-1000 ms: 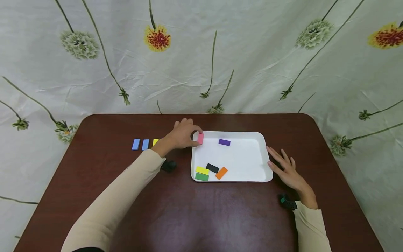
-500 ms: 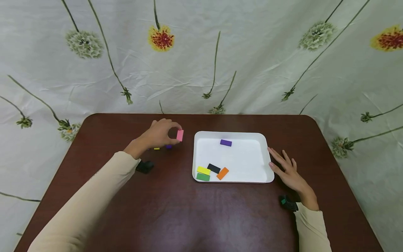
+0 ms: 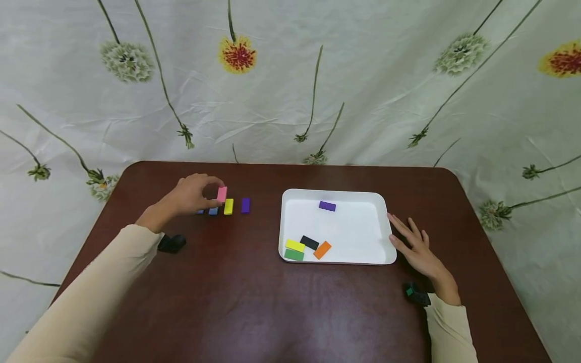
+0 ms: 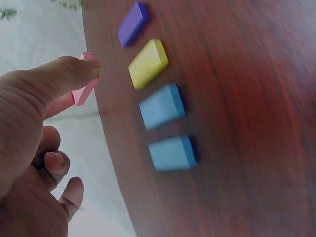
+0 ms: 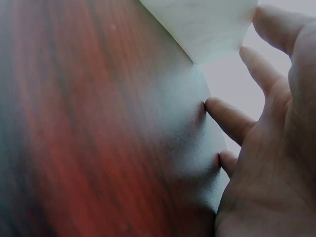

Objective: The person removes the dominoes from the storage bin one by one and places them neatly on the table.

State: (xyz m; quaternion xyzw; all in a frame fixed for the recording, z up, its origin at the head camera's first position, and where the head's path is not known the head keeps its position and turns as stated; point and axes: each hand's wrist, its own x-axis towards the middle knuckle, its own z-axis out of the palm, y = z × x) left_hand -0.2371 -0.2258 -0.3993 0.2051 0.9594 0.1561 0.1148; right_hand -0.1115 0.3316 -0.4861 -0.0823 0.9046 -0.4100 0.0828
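Observation:
My left hand (image 3: pixel 192 194) pinches a pink block (image 3: pixel 222 194) between thumb and finger, above the row of blocks on the table. In the left wrist view that row shows a purple block (image 4: pixel 133 24), a yellow block (image 4: pixel 148 64) and two blue blocks, one (image 4: pixel 162 106) beside the other (image 4: pixel 172 153). In the head view the hand partly covers the blue ones. My right hand (image 3: pixel 417 252) has its fingers spread, with fingertips touching the right edge of the white tray (image 3: pixel 354 237).
Inside the tray lie a purple block (image 3: pixel 327 206), a black block (image 3: pixel 309 242), an orange block (image 3: pixel 322 250), a yellow block (image 3: pixel 295 245) and a green block (image 3: pixel 294 254). A floral cloth (image 3: pixel 272 101) hangs behind the dark wooden table (image 3: pixel 254 307).
My left hand has carried the pink block leftward from the tray's left edge to above the row, uncovering the row's purple and yellow blocks. The right hand has stayed at the tray.

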